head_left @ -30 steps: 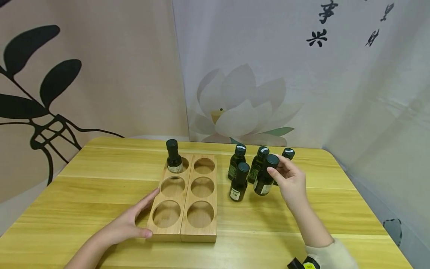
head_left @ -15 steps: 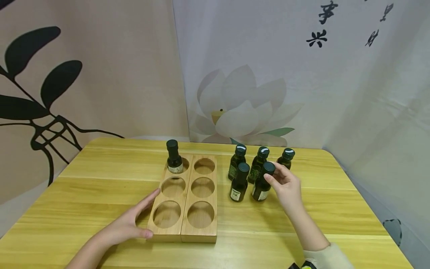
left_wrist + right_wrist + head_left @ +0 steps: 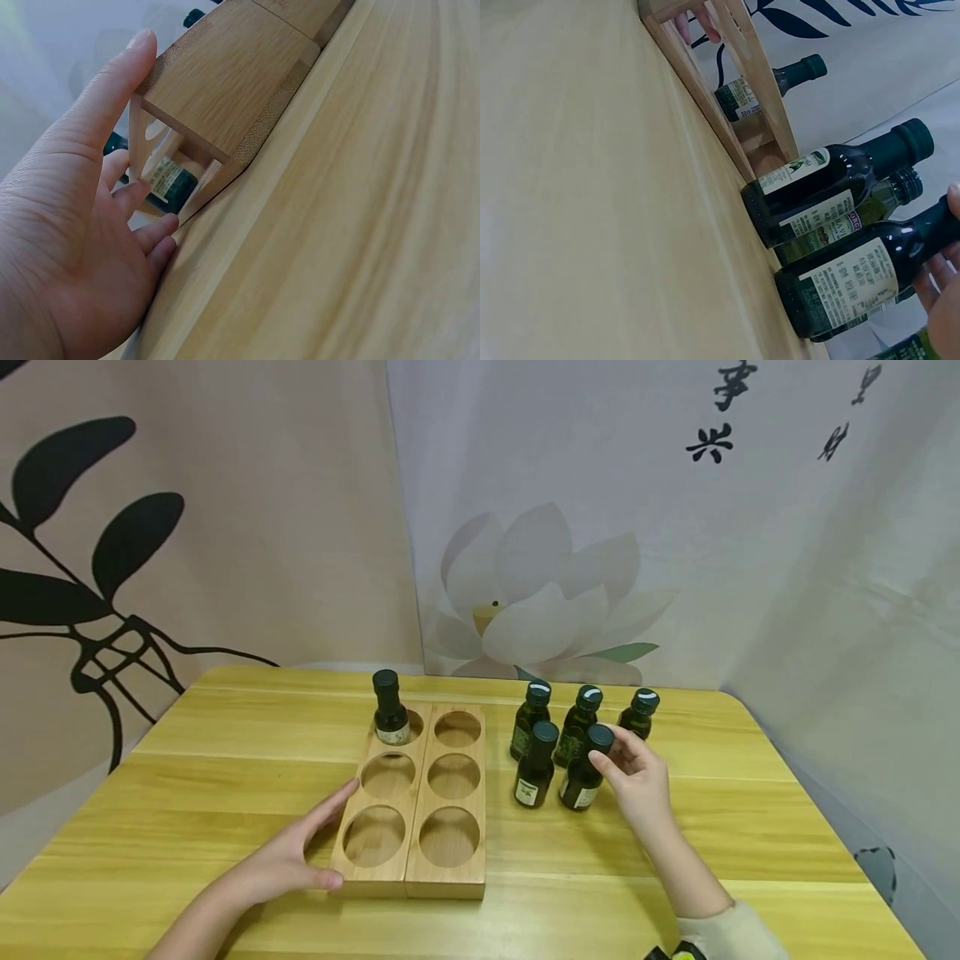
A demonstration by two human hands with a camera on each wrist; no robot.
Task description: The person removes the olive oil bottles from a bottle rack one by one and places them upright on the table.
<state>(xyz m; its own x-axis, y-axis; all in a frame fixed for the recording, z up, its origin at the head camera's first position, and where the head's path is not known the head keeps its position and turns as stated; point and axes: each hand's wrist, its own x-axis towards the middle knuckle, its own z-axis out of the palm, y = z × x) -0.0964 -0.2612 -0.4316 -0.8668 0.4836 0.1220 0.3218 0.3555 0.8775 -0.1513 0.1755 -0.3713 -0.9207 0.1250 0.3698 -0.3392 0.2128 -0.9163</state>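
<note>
A two-row wooden rack (image 3: 409, 810) with round holes lies on the table. My left hand (image 3: 281, 860) rests along its near left side, thumb at the front corner and fingers spread on the open side. In the far left hole stands a dark glass bottle (image 3: 390, 710) with a black cap. My right hand (image 3: 641, 777) pinches the neck of another dark glass bottle (image 3: 847, 289), upright with its base at the table. Close by on its left stands a matching bottle (image 3: 534, 768). The held bottle's pale label shows in the right wrist view.
Behind the held bottle stand three green bottles in a row: a left one (image 3: 529, 722), a middle one (image 3: 577, 727) and a right one (image 3: 637, 714), partly hidden by my hand. A fabric backdrop (image 3: 555, 468) hangs behind the wooden table (image 3: 247, 760).
My right hand has brought its bottle down and slightly left, beside the matching front bottle. The far right bottle shows more. My left hand and the rack stay where they were.
</note>
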